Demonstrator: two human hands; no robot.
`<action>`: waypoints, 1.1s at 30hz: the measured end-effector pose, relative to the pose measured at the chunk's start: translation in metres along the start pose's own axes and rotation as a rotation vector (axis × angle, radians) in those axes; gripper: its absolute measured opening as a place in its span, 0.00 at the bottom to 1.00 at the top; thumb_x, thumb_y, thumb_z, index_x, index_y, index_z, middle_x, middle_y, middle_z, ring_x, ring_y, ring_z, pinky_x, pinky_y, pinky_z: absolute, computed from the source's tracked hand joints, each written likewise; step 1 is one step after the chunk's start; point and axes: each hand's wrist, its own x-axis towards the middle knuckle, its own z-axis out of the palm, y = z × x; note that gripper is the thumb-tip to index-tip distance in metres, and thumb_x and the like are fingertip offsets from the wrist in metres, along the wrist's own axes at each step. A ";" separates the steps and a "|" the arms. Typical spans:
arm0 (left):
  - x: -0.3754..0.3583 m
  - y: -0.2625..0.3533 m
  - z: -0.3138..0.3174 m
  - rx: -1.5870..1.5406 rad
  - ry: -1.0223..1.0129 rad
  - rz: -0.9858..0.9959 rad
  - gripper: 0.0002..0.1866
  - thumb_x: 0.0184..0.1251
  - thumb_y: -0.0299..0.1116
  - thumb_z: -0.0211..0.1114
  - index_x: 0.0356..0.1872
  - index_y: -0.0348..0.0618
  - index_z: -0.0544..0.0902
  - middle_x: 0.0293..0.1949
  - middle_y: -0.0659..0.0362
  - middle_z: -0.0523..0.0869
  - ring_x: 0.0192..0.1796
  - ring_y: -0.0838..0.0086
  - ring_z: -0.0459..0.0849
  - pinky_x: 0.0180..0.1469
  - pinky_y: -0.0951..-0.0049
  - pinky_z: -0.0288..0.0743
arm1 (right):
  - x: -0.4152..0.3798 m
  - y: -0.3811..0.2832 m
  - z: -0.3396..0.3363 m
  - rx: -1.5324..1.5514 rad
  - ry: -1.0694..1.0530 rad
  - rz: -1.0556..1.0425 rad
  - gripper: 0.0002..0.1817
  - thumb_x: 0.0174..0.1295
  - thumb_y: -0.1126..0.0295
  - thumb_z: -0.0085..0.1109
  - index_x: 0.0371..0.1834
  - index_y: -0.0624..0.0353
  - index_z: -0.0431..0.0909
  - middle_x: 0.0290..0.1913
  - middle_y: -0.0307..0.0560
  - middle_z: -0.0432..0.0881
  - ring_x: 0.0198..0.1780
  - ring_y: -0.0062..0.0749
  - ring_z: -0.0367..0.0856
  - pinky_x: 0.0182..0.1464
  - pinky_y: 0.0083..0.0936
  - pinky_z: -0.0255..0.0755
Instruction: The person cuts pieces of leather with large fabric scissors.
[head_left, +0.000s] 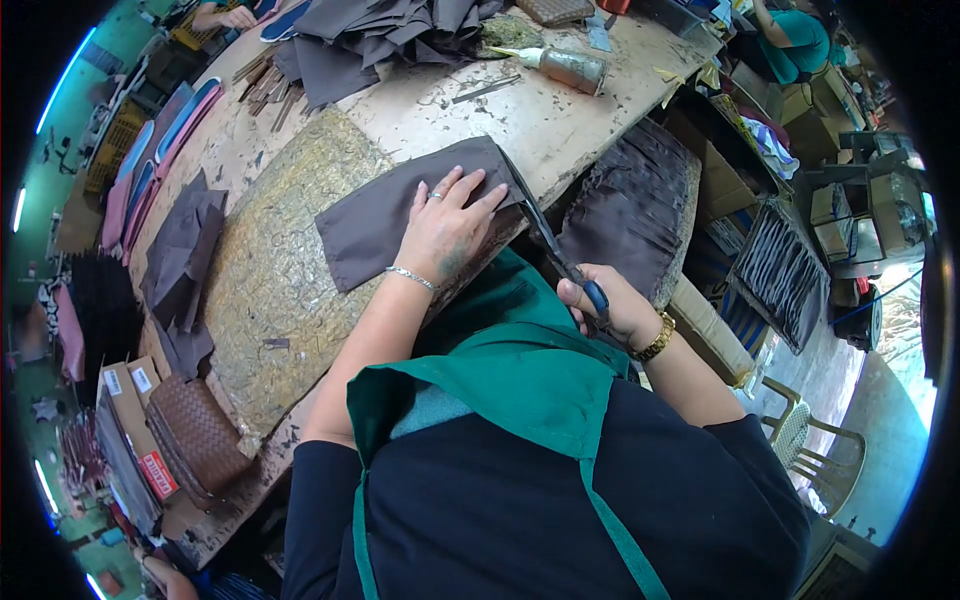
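Busy workshop, long scarred workbench with a worn cutting mat on it and piles of dark fabric all over. The person's left hand lies flat, fingers spread, pinning a brown fabric piece at the bench edge. The right hand is closed round the blue-handled scissors, blades at the piece's right edge. Looks risky: those fingertips sit close to the blades, and loose cloth could slip and skew the cut.
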 end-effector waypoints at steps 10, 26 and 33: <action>0.000 0.000 -0.002 0.006 0.004 0.011 0.18 0.59 0.35 0.56 0.52 0.61 0.74 0.56 0.59 0.70 0.62 0.60 0.64 0.57 0.43 0.59 | 0.000 0.000 0.001 0.044 -0.014 0.013 0.24 0.54 0.44 0.55 0.24 0.55 0.66 0.17 0.33 0.69 0.16 0.14 0.68 0.18 0.11 0.62; 0.000 0.000 -0.002 -0.015 0.022 0.025 0.18 0.58 0.35 0.57 0.52 0.60 0.74 0.56 0.58 0.71 0.62 0.60 0.65 0.57 0.43 0.59 | 0.003 0.008 0.005 -0.028 0.011 -0.021 0.25 0.53 0.44 0.56 0.24 0.56 0.66 0.16 0.33 0.69 0.15 0.15 0.68 0.17 0.12 0.63; -0.001 -0.001 0.000 0.003 0.026 0.041 0.17 0.59 0.37 0.56 0.51 0.60 0.75 0.56 0.58 0.71 0.61 0.60 0.66 0.56 0.42 0.59 | 0.009 0.006 0.007 -0.013 0.048 -0.057 0.33 0.44 0.34 0.57 0.20 0.59 0.68 0.13 0.35 0.68 0.13 0.19 0.71 0.17 0.16 0.67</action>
